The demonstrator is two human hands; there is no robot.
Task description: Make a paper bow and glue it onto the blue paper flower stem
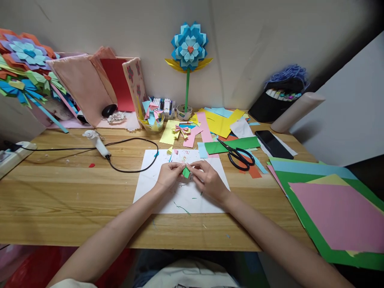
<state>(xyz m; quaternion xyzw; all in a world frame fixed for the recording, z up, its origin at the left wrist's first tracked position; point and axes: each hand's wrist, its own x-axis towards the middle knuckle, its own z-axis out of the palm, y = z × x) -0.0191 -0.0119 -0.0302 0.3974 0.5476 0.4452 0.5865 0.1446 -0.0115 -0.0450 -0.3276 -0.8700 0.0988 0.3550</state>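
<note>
Over the white sheet [147, 200] in the middle of the table, a small folded piece of green paper [186, 173] is held between both hands. My left hand [170, 175] pinches its left side, with thumb and forefinger closed. From the right, the fingers of my right hand [207, 178] close on its other edge. Thin green paper strips [182, 208] and tiny scraps lie on the sheet around them. Beyond the hands rests a small yellow and pink paper bow [181, 130]. Black-handled scissors [237, 154] lie partly open to the right, touching a green paper strip [232, 145].
A white glue gun [98, 145] with a looping black cord stands at left. Behind are a blue paper flower [189, 46], a plastic cup of scraps [153, 123] and yellow paper [220, 124]. A phone [274, 144] and stacked coloured sheets [339, 216] lie at right.
</note>
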